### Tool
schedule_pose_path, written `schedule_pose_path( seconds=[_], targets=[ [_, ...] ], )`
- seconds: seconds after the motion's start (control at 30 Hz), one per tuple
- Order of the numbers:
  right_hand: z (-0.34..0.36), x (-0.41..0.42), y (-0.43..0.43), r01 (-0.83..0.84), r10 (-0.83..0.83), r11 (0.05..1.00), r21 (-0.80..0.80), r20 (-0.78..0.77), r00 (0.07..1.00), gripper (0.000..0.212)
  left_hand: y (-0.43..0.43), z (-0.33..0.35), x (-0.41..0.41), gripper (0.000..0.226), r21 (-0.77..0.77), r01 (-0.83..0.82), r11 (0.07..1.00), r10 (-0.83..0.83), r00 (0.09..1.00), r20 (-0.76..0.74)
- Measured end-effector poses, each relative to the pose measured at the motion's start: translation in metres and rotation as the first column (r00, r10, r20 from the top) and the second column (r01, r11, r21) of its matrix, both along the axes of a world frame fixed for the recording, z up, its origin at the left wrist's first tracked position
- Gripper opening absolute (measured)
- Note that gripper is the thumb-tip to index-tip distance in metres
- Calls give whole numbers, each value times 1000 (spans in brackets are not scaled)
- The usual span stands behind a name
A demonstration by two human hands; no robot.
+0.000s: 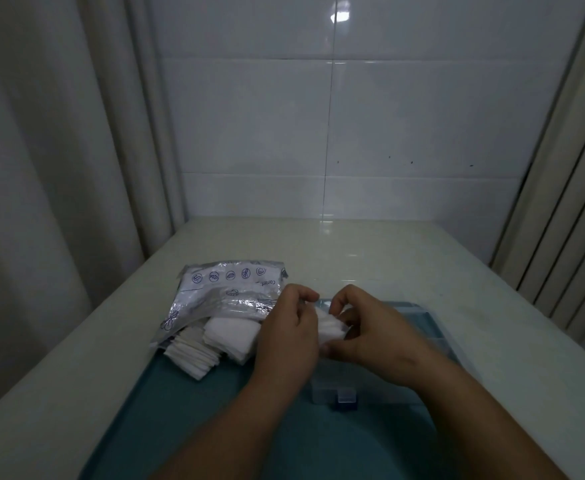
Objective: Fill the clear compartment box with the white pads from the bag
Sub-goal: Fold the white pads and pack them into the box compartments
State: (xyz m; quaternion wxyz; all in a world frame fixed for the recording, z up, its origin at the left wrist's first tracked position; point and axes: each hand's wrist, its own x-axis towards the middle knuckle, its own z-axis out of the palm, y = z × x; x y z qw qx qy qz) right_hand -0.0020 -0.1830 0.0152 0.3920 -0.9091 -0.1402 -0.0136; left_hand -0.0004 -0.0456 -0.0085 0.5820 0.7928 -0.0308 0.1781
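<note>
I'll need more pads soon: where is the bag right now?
In the head view the bag lies left of centre on the table, just beyond and left of the left hand, white pads spilling from its near end.

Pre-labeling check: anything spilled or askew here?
Yes: loose pads lie fanned out of the open bag onto the mat, left of the box. The left hand and right hand hold another stack above the box. No damage visible.

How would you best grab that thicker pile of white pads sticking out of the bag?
Probably pinch the thicker pile at its free near-right corner, thumb on top and fingers slipped under, coming from the near right. It lies flat with its far end tucked under the bag, and the fanned pile crowds its left side.
</note>
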Motion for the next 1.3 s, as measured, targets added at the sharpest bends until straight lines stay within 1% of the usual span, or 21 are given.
schedule_pose_path(
  seconds=[0.13, 0.23, 0.3, 0.43, 0.47, 0.57, 0.6, 0.67, 0.77, 0.87, 1.0, 1.1, 1.17, 1.23, 1.3],
  targets=[
    [1, 1, -1, 12, -14, 998, 63, 43, 999, 43, 0, 2, 0, 11, -33, 10, 999, -9, 1000, 5],
    [0, 0, 0, 12, -13, 1000, 13, 34, 999, 42, 0, 2, 0, 11, -41, 15, 999, -15, 1000, 2],
    [0, -1, 1, 21, -21, 1000, 15, 35, 999, 41, 0, 5, -2, 11, -84, 9, 996, -8, 1000, 12],
    [5, -3, 0, 54, -58, 995, 87, 41, 997, 41, 2, 12, -6, 16, -240, -2, 971, 7, 1000, 23],
    [6, -3, 0, 68, -73, 991, 117, 40, 997, 41, 3, 13, -7, 18, -259, 5, 966, 2, 1000, 26],
    [7, -2, 0, 111, -122, 977, 180, 47, 991, 41, 5, 13, -7, 24, -203, 43, 978, -37, 999, 34],
    [8, -2, -1, 124, -136, 973, 195, 50, 989, 41, 5, 13, -6, 23, -205, 59, 977, -53, 998, 34],
    [9, -2, -2, 137, -152, 962, 234, 46, 987, 39, 6, 14, -7, 19, -273, 87, 958, -89, 996, 5],
    [9, -2, -2, 140, -155, 947, 288, 31, 987, 38, 6, 16, -8, 24, -342, 133, 930, -151, 988, -26],
    [9, -3, -2, 154, -171, 934, 324, 24, 985, 36, 7, 16, -9, 28, -335, 159, 929, -166, 986, 7],
    [9, -1, -2, 174, -194, 920, 352, 23, 981, 33, 9, 13, -7, 34, -271, 148, 951, -144, 989, 33],
    [9, -1, -4, 149, -152, 908, 390, -25, 988, 27, 9, 11, -3, 32, -251, 108, 962, -101, 994, 40],
    [9, -1, -5, 115, -86, 866, 487, -82, 993, 19, 11, 11, 0, 28, -251, 82, 964, -72, 996, 49],
    [10, 0, -6, 119, -52, 797, 593, -128, 990, 20, 12, 11, 1, 27, -260, 94, 961, -84, 995, 53],
    [10, 0, -7, 152, -66, 770, 620, -159, 985, 21, 13, 10, 2, 27, -251, 118, 961, -111, 993, 41]
  ],
)
